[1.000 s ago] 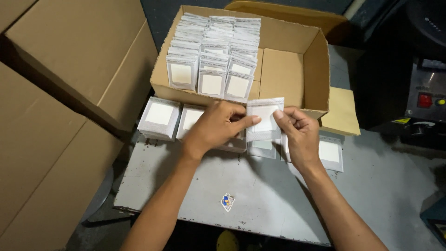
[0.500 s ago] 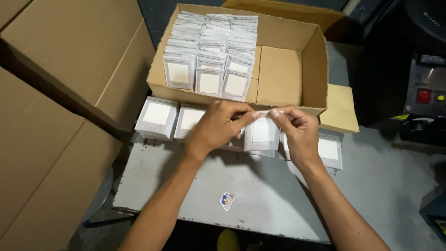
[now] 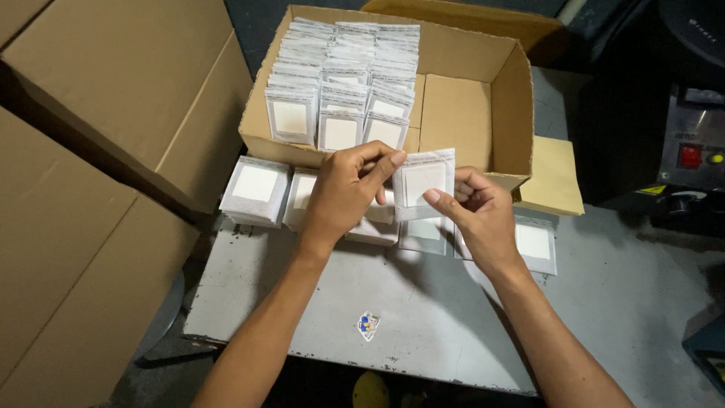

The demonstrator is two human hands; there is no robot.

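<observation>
Left hand: the left hand is raised above the table, fingers curled, its fingertips pinching the left edge of a small white packet; palm turned away from the camera
Right hand: the right hand is half open beside it, thumb pressed on the packet's lower edge, the other fingers loosely bent behind; the two hands nearly touch
Packet: square, white, with a pale inner patch and a crimped border; held upright between both hands, just in front of the box wall
Under the hands: more packets lie on the table; a stack to the left of the left hand; single ones below and to the right of the right hand, one lying flat
Beyond the hands: an open cardboard box, its left part filled with rows of upright packets, its right part bare
Table: grey, scuffed metal table; a small sticker near its front edge
Far left: large cardboard cartons
Far right: a dark machine with a red button
</observation>
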